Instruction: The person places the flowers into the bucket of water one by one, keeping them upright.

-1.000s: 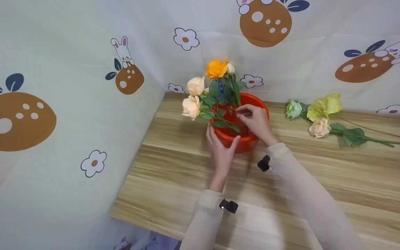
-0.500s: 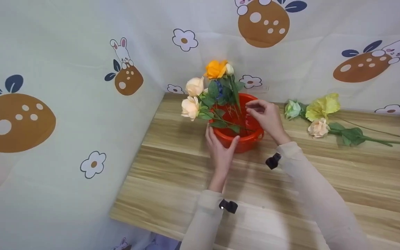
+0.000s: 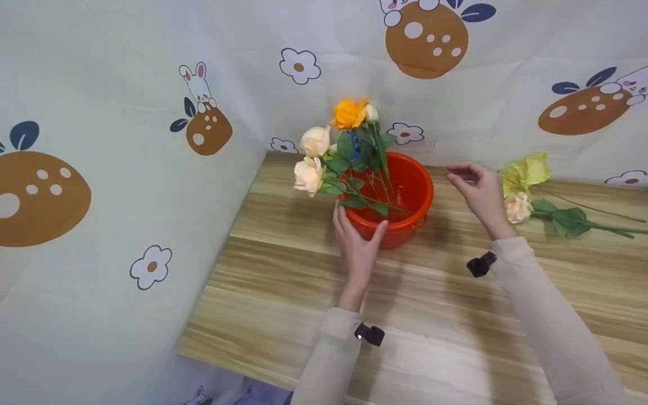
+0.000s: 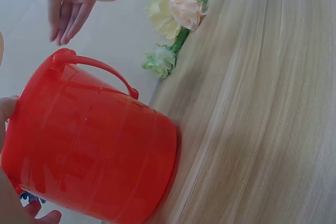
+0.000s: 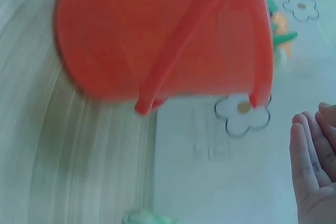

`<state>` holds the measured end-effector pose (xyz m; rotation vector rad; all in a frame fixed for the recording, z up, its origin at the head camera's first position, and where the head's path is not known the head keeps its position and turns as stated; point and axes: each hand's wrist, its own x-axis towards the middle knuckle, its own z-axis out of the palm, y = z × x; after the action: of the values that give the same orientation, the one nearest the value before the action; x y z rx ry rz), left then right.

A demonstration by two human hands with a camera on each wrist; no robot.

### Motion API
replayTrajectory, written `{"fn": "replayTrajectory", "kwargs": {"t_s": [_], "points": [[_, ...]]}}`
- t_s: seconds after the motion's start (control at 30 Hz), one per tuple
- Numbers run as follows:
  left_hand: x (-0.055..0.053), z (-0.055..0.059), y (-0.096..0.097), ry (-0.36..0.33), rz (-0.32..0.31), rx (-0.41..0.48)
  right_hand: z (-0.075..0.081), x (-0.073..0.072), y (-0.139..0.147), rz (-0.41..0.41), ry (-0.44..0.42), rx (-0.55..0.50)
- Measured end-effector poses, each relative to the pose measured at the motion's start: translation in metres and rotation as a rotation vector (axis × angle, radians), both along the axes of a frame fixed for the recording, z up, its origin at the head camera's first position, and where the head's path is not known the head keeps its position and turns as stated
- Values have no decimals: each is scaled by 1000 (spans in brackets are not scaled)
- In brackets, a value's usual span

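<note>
A red bucket stands on the wooden table. Artificial flowers lean out of its far left side: an orange rose, a white bud, peach roses and a partly hidden blue flower. My left hand holds the bucket's near left side, thumb and fingers spread around it. To the right of the bucket, in the air, is my right hand, empty, its fingers loosely bent. In the left wrist view the same right hand hangs beyond the bucket's handle.
A yellow flower and a peach rose lie on the table at right, stems pointing right. A pale green flower lies beside them, hidden behind my right hand in the head view. A patterned cloth wall rises behind the table.
My right hand has drawn out of the bucket and moved right, toward the loose flowers. The left hand and the bucket have stayed in place.
</note>
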<state>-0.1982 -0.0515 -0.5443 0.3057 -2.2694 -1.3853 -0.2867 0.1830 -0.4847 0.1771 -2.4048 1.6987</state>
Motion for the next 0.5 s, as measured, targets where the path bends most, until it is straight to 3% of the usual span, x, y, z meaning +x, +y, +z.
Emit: {"fn": "replayTrajectory", "kwargs": {"t_s": [0.27,0.5], "points": [[0,1,0,-8,1,-10,10,24,31,-90,-4,-29],[0,1,0,-19,5,11,-23,20,73,-202,-42,-51]]}}
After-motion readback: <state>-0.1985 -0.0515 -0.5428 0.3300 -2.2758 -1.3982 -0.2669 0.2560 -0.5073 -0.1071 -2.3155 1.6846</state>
